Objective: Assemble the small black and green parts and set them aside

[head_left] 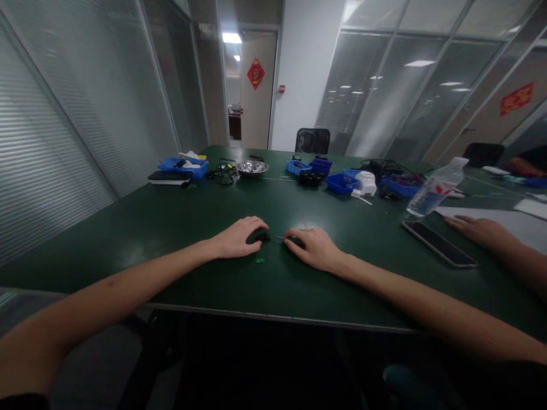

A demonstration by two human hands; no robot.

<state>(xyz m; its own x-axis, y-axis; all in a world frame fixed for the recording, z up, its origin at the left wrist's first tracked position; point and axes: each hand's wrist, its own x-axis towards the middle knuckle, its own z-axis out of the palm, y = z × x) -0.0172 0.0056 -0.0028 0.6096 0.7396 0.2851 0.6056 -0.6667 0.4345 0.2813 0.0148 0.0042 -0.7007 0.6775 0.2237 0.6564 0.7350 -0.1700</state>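
Above the dark green table (205,285), my left hand (239,237) curls its thumb and fingers round a small black part (263,236). From the right, my right hand (315,248) pinches a thin, shiny metal-looking piece (281,237) that points at the black part. A narrow gap shows between the fingertips of the two hands. What kind of things these are is too small to tell, and part of each is hidden by the fingers. Just below my left thumb, a tiny bright green piece (260,260) lies on the tabletop.
To the right lie a phone (439,244) and a tilted-looking water bottle (438,188), near another person's hand (481,230). Further back are a metal bowl (252,168), blue trays (342,183), black cables (224,172) and a dark flat case (169,178).
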